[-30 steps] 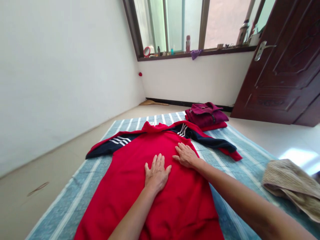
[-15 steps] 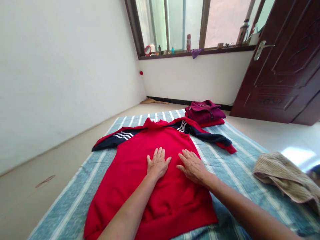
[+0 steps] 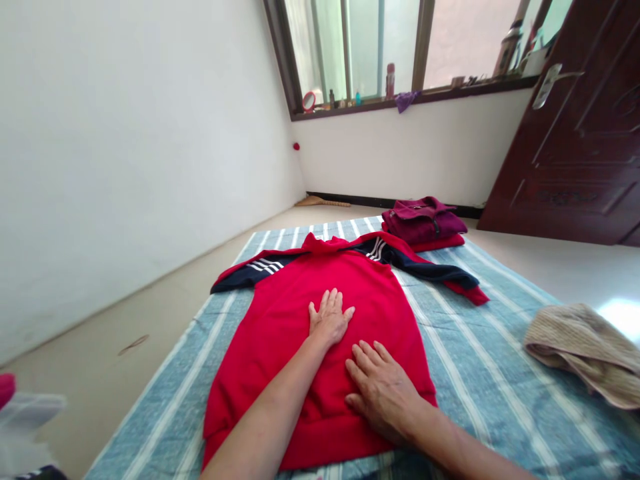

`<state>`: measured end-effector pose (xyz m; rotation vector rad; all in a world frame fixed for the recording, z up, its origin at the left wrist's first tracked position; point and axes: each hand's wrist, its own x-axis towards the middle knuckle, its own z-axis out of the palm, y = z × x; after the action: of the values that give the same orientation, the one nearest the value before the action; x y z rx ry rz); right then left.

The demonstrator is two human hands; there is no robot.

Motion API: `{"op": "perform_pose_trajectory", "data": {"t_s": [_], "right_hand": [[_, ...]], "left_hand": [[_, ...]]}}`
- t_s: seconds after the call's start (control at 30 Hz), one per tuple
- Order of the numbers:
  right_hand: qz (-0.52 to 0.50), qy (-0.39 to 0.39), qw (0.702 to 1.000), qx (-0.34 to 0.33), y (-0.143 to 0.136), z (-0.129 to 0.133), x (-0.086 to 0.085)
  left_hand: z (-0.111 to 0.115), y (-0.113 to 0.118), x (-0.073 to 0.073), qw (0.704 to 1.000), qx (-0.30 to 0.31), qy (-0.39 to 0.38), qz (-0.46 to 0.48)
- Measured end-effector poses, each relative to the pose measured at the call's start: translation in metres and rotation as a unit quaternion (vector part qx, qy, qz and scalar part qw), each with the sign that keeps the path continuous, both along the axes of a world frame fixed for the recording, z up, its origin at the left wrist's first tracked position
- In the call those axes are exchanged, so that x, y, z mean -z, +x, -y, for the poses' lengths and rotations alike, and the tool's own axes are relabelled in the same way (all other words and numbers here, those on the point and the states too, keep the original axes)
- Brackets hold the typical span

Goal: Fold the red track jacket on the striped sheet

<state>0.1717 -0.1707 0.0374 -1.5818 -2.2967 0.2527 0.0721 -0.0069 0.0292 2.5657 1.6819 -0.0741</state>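
Note:
A red sweatshirt (image 3: 280, 327) with navy sleeve panels and white stripes lies spread out on a blue striped sheet (image 3: 465, 347). Its collar points away from me and its sleeves reach out to both sides. My left hand (image 3: 330, 318) rests flat on the middle of the body, fingers spread. Lower and to the right, my right hand (image 3: 377, 387) lies palm down on the cloth near the hem, its fingers stretched out. Neither hand grips anything. My left forearm hides part of the lower left of the sweatshirt.
Folded maroon and red clothes (image 3: 424, 221) are stacked at the far edge of the sheet. A beige towel (image 3: 583, 347) lies at the right. Beyond stand a dark red door (image 3: 575, 160) and a windowsill (image 3: 360, 107) holding bottles and a mirror. A white wall runs along the left.
My right hand has slid down toward the hem and toward me. My left hand stays at about the same place on the cloth. The view has shifted slightly left.

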Motion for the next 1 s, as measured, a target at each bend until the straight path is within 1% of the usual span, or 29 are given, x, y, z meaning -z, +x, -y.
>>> {"op": "perform_pose_trajectory", "data": {"t_s": [0.1,0.17,0.23,0.33,0.4,0.5,0.6,0.67,0.73,0.87,1.0], "right_hand": [[-0.01,0.043,0.998,-0.033,-0.01,0.009,0.0],[-0.013,0.081,0.994,-0.072,-0.021,0.018,0.006],[-0.011,0.126,0.987,-0.099,-0.032,0.026,0.017],[-0.013,0.219,0.973,-0.078,-0.049,0.035,0.037],[-0.022,0.267,0.962,-0.059,-0.059,0.037,0.049],[-0.039,0.29,0.955,-0.059,-0.069,0.037,0.059],[-0.009,0.283,0.954,-0.099,-0.07,0.036,0.055],[0.018,0.285,0.95,-0.129,-0.067,0.035,0.047],[0.034,0.293,0.945,-0.144,-0.064,0.036,0.038],[0.047,0.311,0.94,-0.13,-0.065,0.037,0.03],[0.065,0.284,0.949,-0.123,-0.067,0.038,0.023]], "left_hand": [[0.0,0.001,-0.003,1.0,-0.002,-0.01,0.002],[0.001,0.001,-0.004,1.0,-0.003,-0.013,0.003],[0.001,0.001,-0.004,1.0,-0.001,-0.012,0.004],[0.003,0.001,-0.003,1.0,0.001,-0.007,0.005],[0.003,0.001,-0.003,1.0,0.003,-0.004,0.005],[0.003,0.001,-0.001,1.0,0.005,0.0,0.005],[0.002,0.001,0.003,1.0,0.004,0.002,0.005],[0.001,0.001,0.005,1.0,0.004,0.001,0.006],[0.001,0.001,0.007,1.0,0.003,-0.001,0.008],[0.002,0.002,0.007,1.0,0.004,-0.004,0.012],[0.004,0.002,0.005,1.0,0.005,-0.005,0.016]]}}
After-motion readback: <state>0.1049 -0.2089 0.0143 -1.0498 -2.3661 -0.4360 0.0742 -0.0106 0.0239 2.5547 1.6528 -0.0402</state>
